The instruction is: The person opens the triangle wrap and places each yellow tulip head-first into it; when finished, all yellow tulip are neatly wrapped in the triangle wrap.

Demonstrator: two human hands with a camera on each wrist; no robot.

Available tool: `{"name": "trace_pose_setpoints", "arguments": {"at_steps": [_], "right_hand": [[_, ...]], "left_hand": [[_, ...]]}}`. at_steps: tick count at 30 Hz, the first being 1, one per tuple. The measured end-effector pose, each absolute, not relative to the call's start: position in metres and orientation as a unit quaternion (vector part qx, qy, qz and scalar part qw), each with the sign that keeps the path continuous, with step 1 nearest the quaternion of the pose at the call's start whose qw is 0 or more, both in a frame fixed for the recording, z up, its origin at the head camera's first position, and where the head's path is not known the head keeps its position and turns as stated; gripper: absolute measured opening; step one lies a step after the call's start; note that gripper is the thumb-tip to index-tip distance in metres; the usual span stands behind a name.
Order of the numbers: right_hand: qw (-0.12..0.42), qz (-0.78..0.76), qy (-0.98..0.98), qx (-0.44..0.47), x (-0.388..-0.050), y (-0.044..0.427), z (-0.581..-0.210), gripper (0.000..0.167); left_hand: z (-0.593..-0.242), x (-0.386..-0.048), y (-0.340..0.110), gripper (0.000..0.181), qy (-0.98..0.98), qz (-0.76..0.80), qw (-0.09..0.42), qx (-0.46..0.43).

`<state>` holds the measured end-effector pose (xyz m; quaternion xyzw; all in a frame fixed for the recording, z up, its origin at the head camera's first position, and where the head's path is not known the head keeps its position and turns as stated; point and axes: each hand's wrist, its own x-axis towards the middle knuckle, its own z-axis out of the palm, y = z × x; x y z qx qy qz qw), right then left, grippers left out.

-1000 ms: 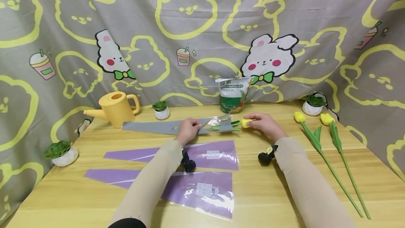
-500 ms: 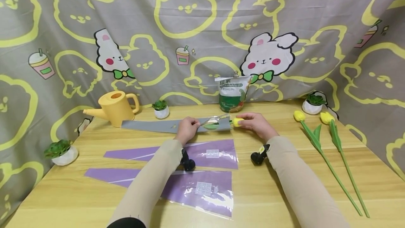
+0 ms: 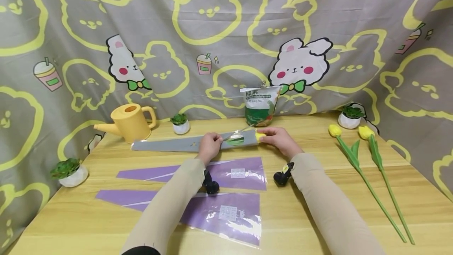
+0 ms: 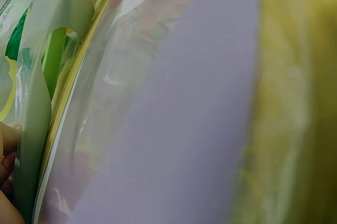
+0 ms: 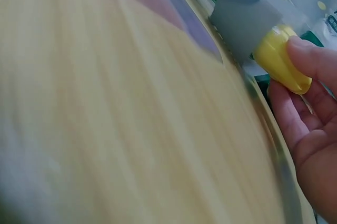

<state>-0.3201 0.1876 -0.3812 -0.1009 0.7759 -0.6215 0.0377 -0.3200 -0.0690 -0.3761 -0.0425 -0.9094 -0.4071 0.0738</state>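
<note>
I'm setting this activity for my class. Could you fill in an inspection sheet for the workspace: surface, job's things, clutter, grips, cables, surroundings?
Surface: light wood-grain table.
Job's things: gray flower sleeve with a yellow tulip mostly inside, bloom showing at the right end; two purple flower sleeves lying flat; two loose yellow tulips on the right.
Clutter: yellow watering can, urea bag, three potted succulents.
Grips: left grip pinches the gray flower sleeve; right grip pinches the partly sleeved tulip's bloom.
Cables: nothing seen.
Surroundings: gray cartoon-print curtain behind and at both sides.
</note>
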Motion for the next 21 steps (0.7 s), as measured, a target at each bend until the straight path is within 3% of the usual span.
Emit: {"name": "trace_pose_setpoints", "arguments": {"at_steps": [21], "right_hand": [[0.05,-0.653,0.748,-0.105,-0.321,0.172,-0.387,0.041]], "left_hand": [[-0.378,-0.32,-0.067,0.014,-0.907,-0.415,0.067,-0.033]]}}
